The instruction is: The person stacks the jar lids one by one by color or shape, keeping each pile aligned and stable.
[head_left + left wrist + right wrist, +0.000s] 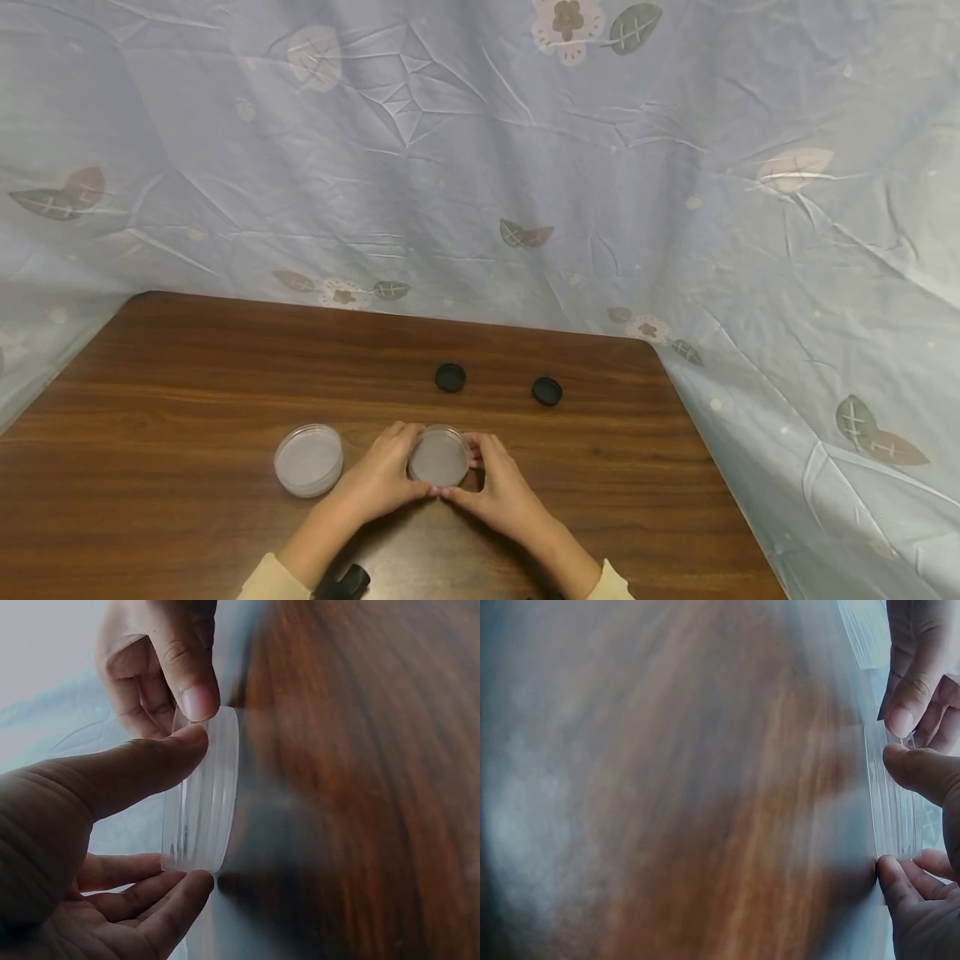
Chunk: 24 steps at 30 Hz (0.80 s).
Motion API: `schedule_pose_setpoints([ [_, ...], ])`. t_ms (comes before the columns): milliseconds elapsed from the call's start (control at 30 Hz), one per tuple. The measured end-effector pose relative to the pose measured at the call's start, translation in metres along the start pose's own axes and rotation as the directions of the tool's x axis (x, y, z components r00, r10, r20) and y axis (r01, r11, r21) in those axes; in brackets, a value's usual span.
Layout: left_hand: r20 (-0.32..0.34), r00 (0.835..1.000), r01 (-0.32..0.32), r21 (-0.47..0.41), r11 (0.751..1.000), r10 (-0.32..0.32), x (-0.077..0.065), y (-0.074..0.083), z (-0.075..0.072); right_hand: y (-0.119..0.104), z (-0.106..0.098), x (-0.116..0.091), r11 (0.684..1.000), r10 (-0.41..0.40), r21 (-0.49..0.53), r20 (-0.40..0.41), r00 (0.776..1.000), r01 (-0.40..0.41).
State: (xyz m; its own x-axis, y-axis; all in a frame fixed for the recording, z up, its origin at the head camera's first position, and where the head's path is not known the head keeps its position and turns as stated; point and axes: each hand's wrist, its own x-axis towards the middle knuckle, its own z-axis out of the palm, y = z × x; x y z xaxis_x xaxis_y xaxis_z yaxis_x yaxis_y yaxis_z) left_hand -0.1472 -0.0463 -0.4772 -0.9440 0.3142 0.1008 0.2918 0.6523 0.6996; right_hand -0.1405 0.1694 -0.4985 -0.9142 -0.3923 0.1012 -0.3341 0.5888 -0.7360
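Both hands hold a small stack of clear petri dishes [439, 458] low over the table, close to its middle. My left hand [386, 475] grips the left side, its thumb on the near edge and its fingers round the far left. From the other side my right hand [504, 487] grips the rim with thumb and fingers, the two thumb tips almost meeting. In the left wrist view the stacked rims [206, 795] show edge-on between thumbs and fingertips. A second stack of clear petri dishes [308, 461] stands on the table beside the left hand.
Two round black caps [450, 377] lie farther back on the brown wooden table [187, 375], one to the right of the other. A black object [351, 582] shows by the left wrist. A patterned cloth [465, 183] hangs behind and along the sides of the table.
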Motion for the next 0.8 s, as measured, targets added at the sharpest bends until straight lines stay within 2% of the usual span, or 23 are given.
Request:
schedule_pose_setpoints([
  [800, 0.002, 1.0, -0.028, -0.014, 1.0, 0.028, -0.0029, -0.0011, 0.0001, -0.0031, -0.0014, -0.0011, 0.999, 0.018, -0.035, 0.018, 1.0, -0.017],
])
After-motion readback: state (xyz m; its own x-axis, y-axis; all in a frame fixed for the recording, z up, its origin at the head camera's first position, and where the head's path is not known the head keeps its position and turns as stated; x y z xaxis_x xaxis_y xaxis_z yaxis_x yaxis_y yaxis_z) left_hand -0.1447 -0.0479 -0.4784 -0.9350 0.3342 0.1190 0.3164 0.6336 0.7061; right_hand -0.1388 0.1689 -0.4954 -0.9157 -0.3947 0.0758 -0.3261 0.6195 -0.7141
